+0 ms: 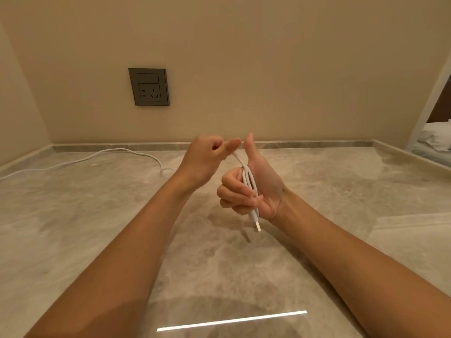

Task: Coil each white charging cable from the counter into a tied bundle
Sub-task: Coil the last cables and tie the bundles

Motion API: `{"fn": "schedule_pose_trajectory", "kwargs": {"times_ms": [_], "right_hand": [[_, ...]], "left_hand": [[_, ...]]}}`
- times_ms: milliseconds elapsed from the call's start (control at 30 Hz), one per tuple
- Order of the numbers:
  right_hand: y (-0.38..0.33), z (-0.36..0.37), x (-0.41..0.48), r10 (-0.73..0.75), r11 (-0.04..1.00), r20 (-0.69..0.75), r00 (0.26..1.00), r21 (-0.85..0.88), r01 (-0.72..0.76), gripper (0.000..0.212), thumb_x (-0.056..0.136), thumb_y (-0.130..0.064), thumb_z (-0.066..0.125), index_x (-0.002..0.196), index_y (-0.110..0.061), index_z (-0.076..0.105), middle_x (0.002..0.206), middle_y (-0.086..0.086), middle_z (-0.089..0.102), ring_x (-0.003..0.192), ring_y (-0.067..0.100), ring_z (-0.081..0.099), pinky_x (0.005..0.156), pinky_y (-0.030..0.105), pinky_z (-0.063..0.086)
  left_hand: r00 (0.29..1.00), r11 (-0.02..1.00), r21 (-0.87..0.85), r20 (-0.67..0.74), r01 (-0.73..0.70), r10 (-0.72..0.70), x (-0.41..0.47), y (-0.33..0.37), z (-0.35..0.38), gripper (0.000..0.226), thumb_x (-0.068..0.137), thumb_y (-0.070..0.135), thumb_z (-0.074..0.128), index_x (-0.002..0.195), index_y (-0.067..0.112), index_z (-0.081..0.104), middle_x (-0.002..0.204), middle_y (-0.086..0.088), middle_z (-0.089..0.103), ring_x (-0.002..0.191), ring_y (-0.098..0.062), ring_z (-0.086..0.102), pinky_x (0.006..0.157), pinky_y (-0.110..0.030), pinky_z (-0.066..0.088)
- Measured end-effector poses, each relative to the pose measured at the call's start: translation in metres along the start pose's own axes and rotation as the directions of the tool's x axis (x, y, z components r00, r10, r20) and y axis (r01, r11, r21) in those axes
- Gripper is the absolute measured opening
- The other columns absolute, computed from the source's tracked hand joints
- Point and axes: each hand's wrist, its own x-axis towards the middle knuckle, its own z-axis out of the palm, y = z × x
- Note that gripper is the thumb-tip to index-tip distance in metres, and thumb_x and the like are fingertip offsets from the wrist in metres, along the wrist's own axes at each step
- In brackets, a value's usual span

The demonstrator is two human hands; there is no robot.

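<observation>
The white charging cable (249,179) is folded into several parallel strands that run upright through the right hand (253,189), which is held above the marble counter (317,191). The strands look smooth, thin and glossy, pressed side by side against the palm. From the bottom of the fist a white plug body sticks out, ending in a metal USB connector (256,226) that points down and slightly right, hanging clear of the counter surface. The right hand is closed around the bundle, fingers curled over it, with the thumb standing straight up. From the top of the bundle a single strand arcs up and left to the left hand (207,157), which pinches it between thumb and bent fingers, level with the right thumb tip and just beside it.

A second white cable (102,156) lies loose on the counter at the far left, running in from the left edge, curving along near the back wall and looping down behind the left wrist, where its end is hidden. A grey wall socket (148,87) sits on the beige wall above it. At the far right, white bedding (436,140) shows past the counter's edge. A bright strip of reflected light (231,320) crosses the polished counter between the forearms near the bottom.
</observation>
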Motion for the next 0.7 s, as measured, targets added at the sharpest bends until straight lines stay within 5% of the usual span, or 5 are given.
{"fn": "schedule_pose_trajectory", "kwargs": {"times_ms": [133,233,333,467,700], "right_hand": [[-0.007,0.004,0.003,-0.202,0.941,0.179,0.963,0.307,0.141,0.101,0.074,-0.079,0.021,0.075,0.014,0.062,0.068,0.026,0.062,0.036,0.017,0.024,0.034,0.022,0.031],[-0.013,-0.002,-0.003,-0.401,0.855,0.138,0.906,0.412,0.316,0.099,0.076,-0.076,0.023,0.083,0.016,0.061,0.066,0.026,0.059,0.046,0.025,0.043,0.042,0.024,0.039],[-0.023,-0.003,-0.014,-0.539,0.726,-0.172,0.825,0.403,0.558,0.094,0.082,-0.074,0.025,0.078,0.011,0.065,0.050,0.017,0.050,0.040,0.022,0.049,0.033,0.020,0.035],[-0.036,-0.009,-0.029,-0.594,0.515,-0.681,0.428,0.086,0.853,0.089,0.088,-0.070,0.020,0.075,0.004,0.068,0.047,0.004,0.041,0.031,0.008,0.029,0.025,0.014,0.023],[-0.030,-0.027,-0.032,-0.567,0.814,-0.805,0.175,-0.516,0.267,0.077,0.088,-0.070,0.025,0.068,-0.004,0.057,0.048,0.004,0.045,0.034,0.007,0.030,0.031,0.016,0.021]], "left_hand": [[0.979,0.975,-0.132,0.124,0.179,-0.163,-0.005,-0.010,0.021,0.036,0.093,0.013,0.051,0.060,0.006,0.064,0.063,-0.018,0.054,0.058,-0.016,0.043,0.068,-0.038,0.045],[0.961,0.977,-0.133,0.243,0.167,-0.131,-0.015,-0.015,0.038,0.014,0.089,0.009,0.050,0.082,0.002,0.059,0.075,-0.012,0.055,0.062,-0.004,0.048,0.065,-0.022,0.044],[0.936,0.986,0.037,0.311,0.161,-0.164,-0.017,-0.013,0.046,0.035,0.089,0.029,0.050,0.058,0.013,0.052,0.056,0.001,0.050,0.055,-0.011,0.044,0.058,-0.024,0.035],[0.849,0.965,0.219,0.472,0.147,-0.236,-0.022,0.001,0.050,0.052,0.097,0.037,0.041,0.051,0.015,0.053,0.039,0.006,0.042,0.040,-0.009,0.037,0.051,-0.024,0.032],[0.822,0.943,0.329,0.523,0.049,-0.226,-0.015,0.017,0.032,0.042,0.090,0.033,0.056,0.051,0.019,0.056,0.036,0.011,0.030,0.035,-0.006,0.027,0.038,-0.013,0.023]]}}
